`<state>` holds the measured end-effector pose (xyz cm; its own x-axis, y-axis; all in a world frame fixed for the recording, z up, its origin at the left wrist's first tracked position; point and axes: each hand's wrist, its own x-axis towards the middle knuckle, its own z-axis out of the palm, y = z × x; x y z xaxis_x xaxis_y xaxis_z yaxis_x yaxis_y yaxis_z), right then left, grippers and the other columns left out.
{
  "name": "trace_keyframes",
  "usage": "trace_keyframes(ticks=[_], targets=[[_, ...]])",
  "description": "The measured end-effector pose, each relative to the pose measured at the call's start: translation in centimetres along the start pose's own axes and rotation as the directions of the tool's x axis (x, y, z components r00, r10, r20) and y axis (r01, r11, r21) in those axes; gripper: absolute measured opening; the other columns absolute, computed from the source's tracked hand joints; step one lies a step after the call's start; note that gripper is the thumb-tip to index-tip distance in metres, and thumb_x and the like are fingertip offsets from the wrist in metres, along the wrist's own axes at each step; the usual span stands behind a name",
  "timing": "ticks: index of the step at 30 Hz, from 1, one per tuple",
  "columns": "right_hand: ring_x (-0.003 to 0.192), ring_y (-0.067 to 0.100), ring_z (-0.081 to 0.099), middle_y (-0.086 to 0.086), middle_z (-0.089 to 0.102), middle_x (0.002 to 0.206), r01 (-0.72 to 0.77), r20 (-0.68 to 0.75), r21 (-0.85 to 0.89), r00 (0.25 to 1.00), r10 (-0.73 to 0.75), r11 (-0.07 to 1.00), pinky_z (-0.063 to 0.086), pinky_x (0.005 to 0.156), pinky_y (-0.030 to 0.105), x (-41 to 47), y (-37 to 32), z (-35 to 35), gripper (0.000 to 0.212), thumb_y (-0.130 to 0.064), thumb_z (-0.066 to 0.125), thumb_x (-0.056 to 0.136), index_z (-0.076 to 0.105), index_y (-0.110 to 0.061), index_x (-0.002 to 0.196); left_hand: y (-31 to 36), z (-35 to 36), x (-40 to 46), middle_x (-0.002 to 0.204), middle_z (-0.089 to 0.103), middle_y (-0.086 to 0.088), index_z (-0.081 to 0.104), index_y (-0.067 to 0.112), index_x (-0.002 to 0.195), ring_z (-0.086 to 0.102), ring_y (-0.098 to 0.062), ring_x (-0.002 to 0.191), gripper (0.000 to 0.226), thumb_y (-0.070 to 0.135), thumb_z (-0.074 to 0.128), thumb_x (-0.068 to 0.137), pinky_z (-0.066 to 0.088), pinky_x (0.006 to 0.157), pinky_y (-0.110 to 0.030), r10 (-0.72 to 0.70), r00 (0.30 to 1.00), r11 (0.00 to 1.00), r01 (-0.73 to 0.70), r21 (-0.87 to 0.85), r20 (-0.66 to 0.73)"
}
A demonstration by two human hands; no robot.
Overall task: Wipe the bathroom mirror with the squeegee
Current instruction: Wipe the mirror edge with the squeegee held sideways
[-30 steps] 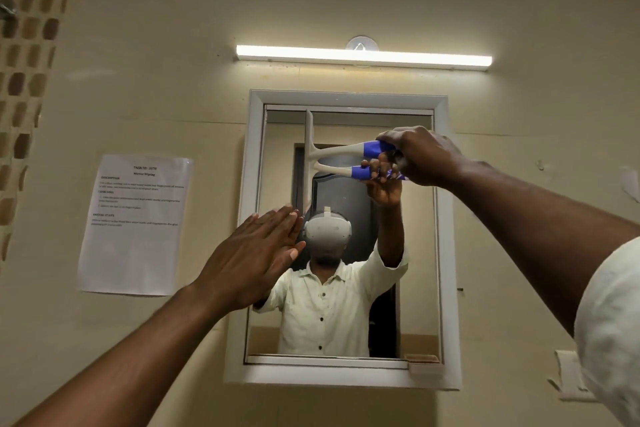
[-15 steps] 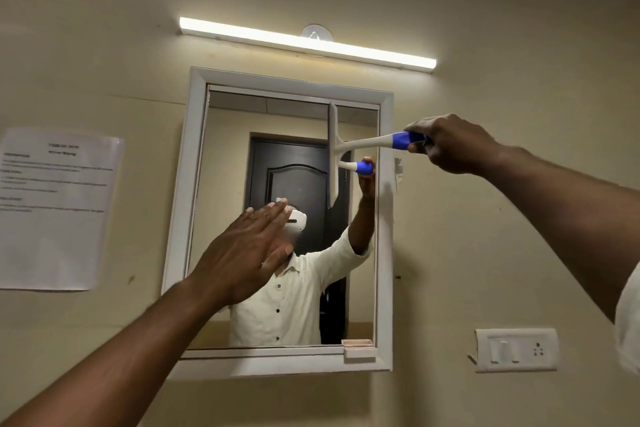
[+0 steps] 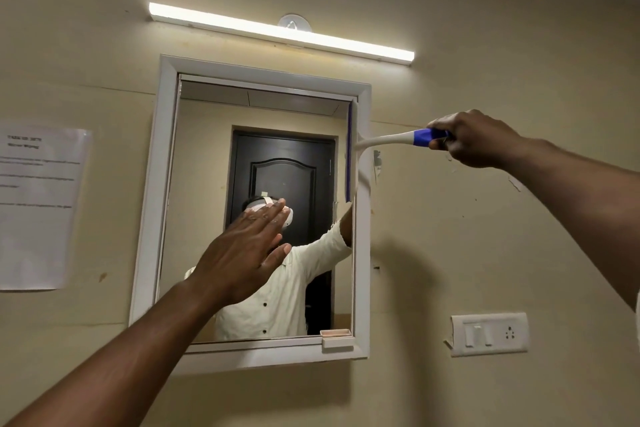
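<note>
A white-framed bathroom mirror [image 3: 207, 204] hangs on the cream wall in the middle of the head view. My right hand [image 3: 474, 139] grips the blue end of a white squeegee [image 3: 384, 141]. Its blade stands upright at the mirror's right edge, against the inner side of the frame. My left hand [image 3: 246, 250] is flat with fingers together, held up over the lower middle of the glass; whether it touches the glass I cannot tell. The mirror reflects a dark door and a person in a white shirt.
A lit tube light [image 3: 280, 33] runs above the mirror. A printed paper sheet [image 3: 38, 204] is stuck to the wall at the left. A white switch and socket plate [image 3: 490, 333] sits at the lower right. A small ledge [image 3: 337, 340] juts from the frame's bottom right corner.
My right hand has drawn the squeegee rightwards across the top of the glass, from left of centre to the right frame edge. My left hand stayed over the mirror's lower middle.
</note>
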<state>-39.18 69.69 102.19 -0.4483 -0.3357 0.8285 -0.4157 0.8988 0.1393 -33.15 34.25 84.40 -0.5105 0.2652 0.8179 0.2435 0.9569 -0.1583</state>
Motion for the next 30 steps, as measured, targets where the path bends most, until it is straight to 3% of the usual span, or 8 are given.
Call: trace_keyframes(ticks=[8, 13, 15, 18, 23, 30], targets=[[0.095, 0.037, 0.055, 0.017, 0.062, 0.117, -0.019, 0.019, -0.016, 1.0, 0.019, 1.0, 0.05, 0.079, 0.046, -0.5, -0.1, -0.3, 0.034, -0.022, 0.056, 0.093, 0.058, -0.019, 0.127, 1.1, -0.1, -0.4, 0.154, 0.01, 0.01, 0.012, 0.027, 0.147, 0.006, -0.002, 0.139, 0.065, 0.055, 0.021, 0.09, 0.002, 0.113, -0.023, 0.005, 1.0, 1.0, -0.005, -0.019, 0.003], [0.078, 0.032, 0.051, 0.012, 0.057, 0.09, 0.029, -0.018, 0.089, 0.999, -0.028, 0.996, 0.045, 0.07, 0.039, -0.5, -0.6, -0.4, 0.03, -0.016, 0.058, 0.092, 0.06, -0.012, 0.121, 0.6, -0.9, -1.6, 0.157, 0.012, 0.006, 0.013, 0.026, 0.148, 0.011, -0.01, 0.144, 0.062, 0.053, 0.02, 0.092, 0.002, 0.116, -0.024, -0.022, 0.999, 1.0, 0.022, 0.011, 0.033], [0.074, 0.03, 0.049, 0.015, 0.06, 0.091, 0.07, -0.068, 0.146, 0.996, -0.061, 0.987, 0.038, 0.068, 0.034, -0.6, -1.8, 0.1, 0.029, -0.013, 0.058, 0.091, 0.06, -0.008, 0.12, -0.2, -1.4, -2.2, 0.157, 0.008, 0.007, 0.01, 0.026, 0.149, 0.006, -0.008, 0.145, 0.06, 0.052, 0.021, 0.095, 0.003, 0.119, -0.027, -0.043, 0.998, 0.999, 0.041, 0.033, 0.054], [0.078, 0.028, 0.053, 0.02, 0.066, 0.101, 0.15, -0.092, 0.194, 0.987, -0.134, 0.97, 0.042, 0.071, 0.036, -0.8, -5.4, 1.9, 0.033, -0.006, 0.06, 0.089, 0.06, -0.005, 0.121, -1.5, -2.7, -3.7, 0.158, 0.006, 0.008, 0.008, 0.026, 0.149, 0.005, -0.006, 0.145, 0.059, 0.047, 0.025, 0.097, 0.003, 0.118, -0.026, -0.092, 0.994, 0.995, 0.09, 0.043, 0.059], [0.095, 0.036, 0.062, 0.019, 0.067, 0.108, 0.262, -0.059, 0.279, 0.965, -0.255, 0.924, 0.052, 0.082, 0.051, -1.2, -13.1, 5.4, 0.038, -0.002, 0.062, 0.084, 0.058, -0.007, 0.121, -3.9, -5.4, -6.7, 0.154, 0.002, 0.012, 0.005, 0.025, 0.147, 0.005, -0.004, 0.143, 0.058, 0.045, 0.027, 0.097, 0.0, 0.113, -0.022, -0.135, 0.99, 0.983, 0.129, 0.129, 0.037], [0.096, 0.032, 0.06, 0.014, 0.065, 0.113, 0.359, -0.114, 0.359, 0.933, -0.341, 0.862, 0.051, 0.078, 0.045, -1.5, -20.9, 9.2, 0.04, -0.019, 0.064, 0.086, 0.055, -0.011, 0.124, -7.6, -8.5, -11.0, 0.158, 0.008, 0.006, 0.008, 0.026, 0.149, 0.008, -0.009, 0.145, 0.06, 0.05, 0.025, 0.096, 0.006, 0.118, -0.03, -0.256, 0.964, 0.941, 0.232, 0.246, 0.072]])
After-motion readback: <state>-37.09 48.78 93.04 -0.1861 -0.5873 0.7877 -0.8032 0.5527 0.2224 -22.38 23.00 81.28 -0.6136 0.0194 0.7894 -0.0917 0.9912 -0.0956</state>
